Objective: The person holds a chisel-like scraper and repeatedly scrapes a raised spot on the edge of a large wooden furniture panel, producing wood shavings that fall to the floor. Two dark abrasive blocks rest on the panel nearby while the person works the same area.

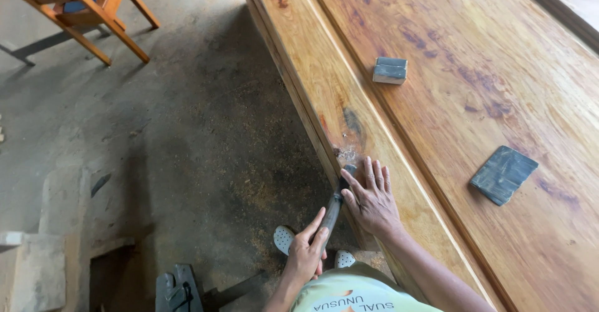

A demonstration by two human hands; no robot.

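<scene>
Left hand grips the handle of a dark, slender tool, fingers closed round it. Right hand lies flat, fingers spread, on the wooden panel, pressing the tool's tip against the panel's near edge, beside a pale scuffed patch. The panel is glossy, reddish-grained, with raised framing strips. On it rest a small grey sanding block and a flat dark abrasive sheet, well apart. The concrete floor carries sawdust; a wooden chair stands beyond.
</scene>
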